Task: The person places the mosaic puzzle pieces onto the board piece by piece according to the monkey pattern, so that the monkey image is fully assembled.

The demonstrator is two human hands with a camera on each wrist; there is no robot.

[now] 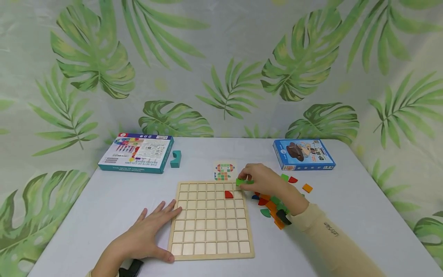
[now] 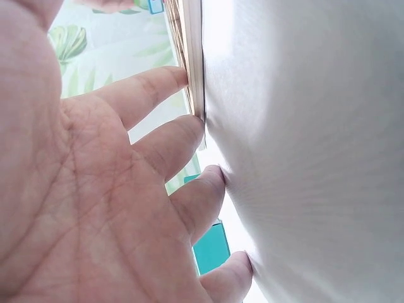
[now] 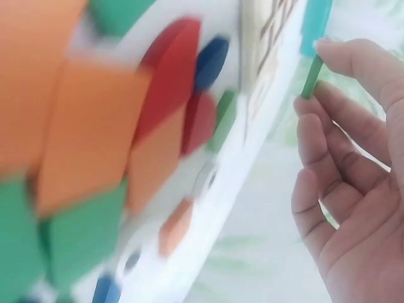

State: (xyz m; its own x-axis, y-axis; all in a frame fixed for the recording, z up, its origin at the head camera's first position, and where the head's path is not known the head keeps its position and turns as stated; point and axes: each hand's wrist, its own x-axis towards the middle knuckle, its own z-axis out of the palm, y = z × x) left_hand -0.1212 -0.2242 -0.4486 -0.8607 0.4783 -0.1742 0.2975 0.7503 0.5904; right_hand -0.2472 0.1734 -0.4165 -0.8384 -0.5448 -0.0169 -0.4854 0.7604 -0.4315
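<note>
Head cam: soft, even light. L wrist: glare nr board (image 2: 196,57). R wrist: close pcs (image 3: 95,132) blurry.

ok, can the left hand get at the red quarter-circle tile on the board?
Likely yes: the left hand touches the grid board, and only bare cells lie between it and the red quarter-circle tile. The right hand, pinching a green tile, isn't across that path.

Green piece (image 1: 239,182), in the right hand's (image 1: 260,180) pinch: partly covered by fingers, outline unclear. Loose pieces (image 3: 95,136), on the near side of the grip: blurred in right wrist view, some hidden; count uncertain. Picture card (image 1: 224,172), left of the grip: detail too small. Right sleeve (image 1: 337,242), behind the grip: cut off by head view's bottom edge.
</note>
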